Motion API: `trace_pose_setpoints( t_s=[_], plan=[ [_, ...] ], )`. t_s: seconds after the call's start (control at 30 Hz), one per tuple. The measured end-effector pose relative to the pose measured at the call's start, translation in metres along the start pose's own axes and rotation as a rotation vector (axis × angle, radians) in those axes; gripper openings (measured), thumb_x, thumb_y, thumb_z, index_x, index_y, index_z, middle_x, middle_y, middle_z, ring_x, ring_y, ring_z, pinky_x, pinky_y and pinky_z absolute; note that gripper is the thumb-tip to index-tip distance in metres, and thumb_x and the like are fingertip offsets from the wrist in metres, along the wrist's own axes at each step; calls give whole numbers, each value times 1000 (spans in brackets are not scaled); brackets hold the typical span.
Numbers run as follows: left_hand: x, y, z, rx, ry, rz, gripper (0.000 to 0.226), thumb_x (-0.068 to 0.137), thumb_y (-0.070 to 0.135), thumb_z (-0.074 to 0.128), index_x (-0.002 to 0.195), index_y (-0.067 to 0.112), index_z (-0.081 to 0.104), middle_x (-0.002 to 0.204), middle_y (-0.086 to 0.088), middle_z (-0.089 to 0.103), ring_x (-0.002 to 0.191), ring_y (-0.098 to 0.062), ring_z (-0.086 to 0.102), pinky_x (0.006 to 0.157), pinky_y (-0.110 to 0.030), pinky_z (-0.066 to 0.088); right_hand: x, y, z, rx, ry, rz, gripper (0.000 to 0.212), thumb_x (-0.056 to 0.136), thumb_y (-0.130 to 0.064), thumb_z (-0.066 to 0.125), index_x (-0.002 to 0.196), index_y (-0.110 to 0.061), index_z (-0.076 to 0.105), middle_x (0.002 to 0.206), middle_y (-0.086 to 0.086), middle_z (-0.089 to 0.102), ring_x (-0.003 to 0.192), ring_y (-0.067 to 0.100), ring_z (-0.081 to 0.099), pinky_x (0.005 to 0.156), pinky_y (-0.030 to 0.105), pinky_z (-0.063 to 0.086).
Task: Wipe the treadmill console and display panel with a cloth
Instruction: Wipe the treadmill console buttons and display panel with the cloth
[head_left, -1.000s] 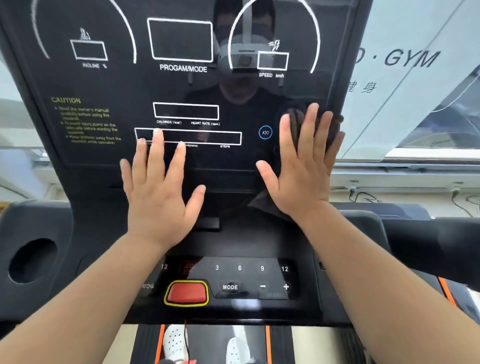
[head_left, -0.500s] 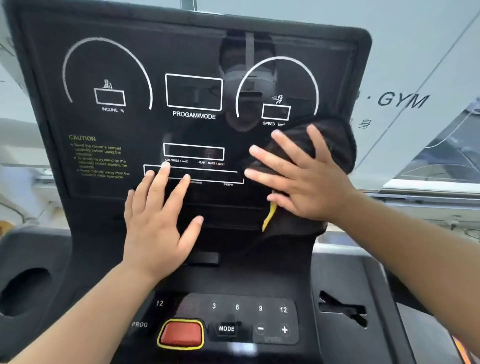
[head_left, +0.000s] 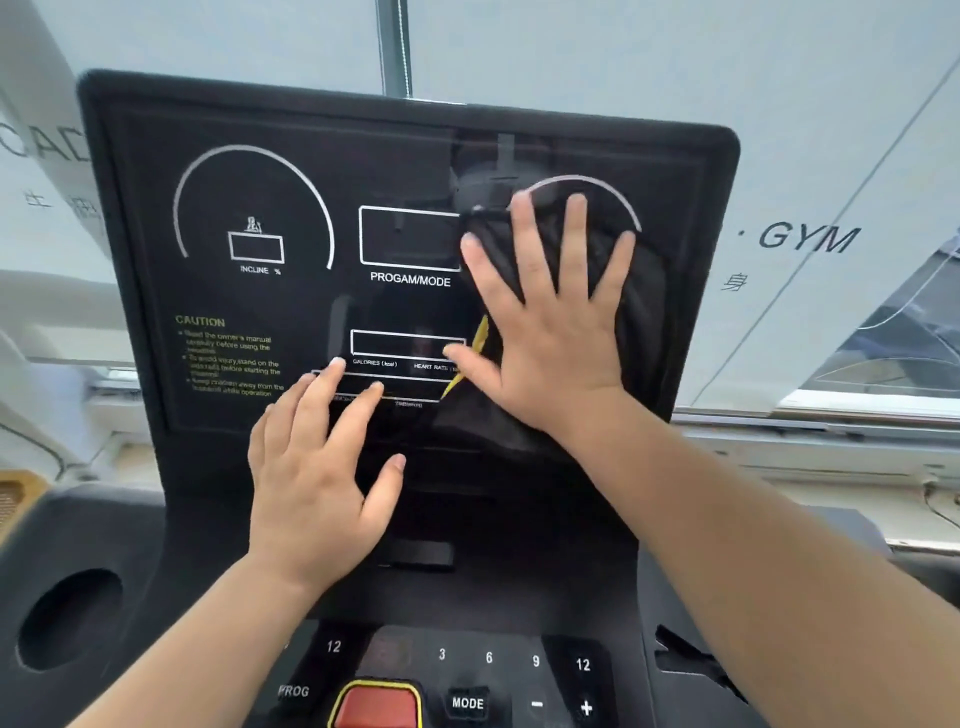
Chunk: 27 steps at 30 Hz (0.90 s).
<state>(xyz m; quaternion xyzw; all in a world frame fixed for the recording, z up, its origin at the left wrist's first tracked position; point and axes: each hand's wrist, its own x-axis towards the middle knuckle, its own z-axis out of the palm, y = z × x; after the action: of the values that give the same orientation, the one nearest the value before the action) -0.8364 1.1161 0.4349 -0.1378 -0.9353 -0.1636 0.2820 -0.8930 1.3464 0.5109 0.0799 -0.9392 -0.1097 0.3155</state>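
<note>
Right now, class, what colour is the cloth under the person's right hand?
The cloth is black, with a yellow tag; seen in the head view.

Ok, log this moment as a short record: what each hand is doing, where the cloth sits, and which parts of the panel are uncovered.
right hand: fingers spread, pressing the cloth flat on the display panel
cloth: dark, over the right-hand arc dial
left hand: bare, flat, fingertips at the lower readout boxes
display panel: incline dial and caution text uncovered
red button: low on the console, untouched
</note>
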Motion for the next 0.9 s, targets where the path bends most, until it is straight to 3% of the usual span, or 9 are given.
trace_pose_setpoints(
  t_s=[0.17,0.23,0.37,0.43,0.6,0.7,0.9],
  plan=[
    [11,-8,-4,28,-13,-67,68,80,50,56,140,19,57,157,-14,36,141,-40,35,113,-57,29,-65,10,25,-24,-6,-231,87,84,-80,52,159,-40,32,171,6,17,154,49,9,114,81,2],
    [13,-10,-5,31,-42,-72,68,80,52,54,141,21,56,158,-13,34,142,-39,34,113,-58,29,-69,37,24,-75,-3,-242,85,83,-80,53,157,-41,36,170,5,19,154,51,12,112,82,5],
    [12,-13,-5,15,-59,-59,70,80,53,53,143,22,54,160,-11,32,142,-39,33,111,-61,31,-22,83,-2,-99,13,16,87,85,-80,48,159,-38,31,172,11,11,153,55,6,111,82,12],
    [12,-15,-4,11,-60,-54,71,80,53,54,143,22,54,160,-11,31,142,-39,32,109,-62,33,11,85,-17,-56,14,142,88,88,-79,44,161,-36,24,172,13,6,152,57,1,113,81,8],
    [10,-20,-2,16,-72,-19,74,78,49,55,146,21,52,161,-13,29,144,-41,30,110,-63,35,49,50,-27,-41,24,178,90,89,-85,30,163,-40,8,173,5,-1,153,54,-3,113,82,1],
    [9,-19,-2,25,-76,-33,75,77,50,55,146,23,50,162,-10,27,145,-40,29,109,-64,35,43,22,-21,-35,1,95,91,88,-88,26,163,-40,9,174,2,-1,154,52,-4,113,81,1],
    [9,-22,-2,37,-75,-22,76,76,48,54,148,23,49,163,-11,28,146,-40,30,110,-64,34,-26,-22,16,-16,-7,-261,85,91,-83,35,162,-39,21,173,-1,11,155,48,2,114,80,2]
  ],
)
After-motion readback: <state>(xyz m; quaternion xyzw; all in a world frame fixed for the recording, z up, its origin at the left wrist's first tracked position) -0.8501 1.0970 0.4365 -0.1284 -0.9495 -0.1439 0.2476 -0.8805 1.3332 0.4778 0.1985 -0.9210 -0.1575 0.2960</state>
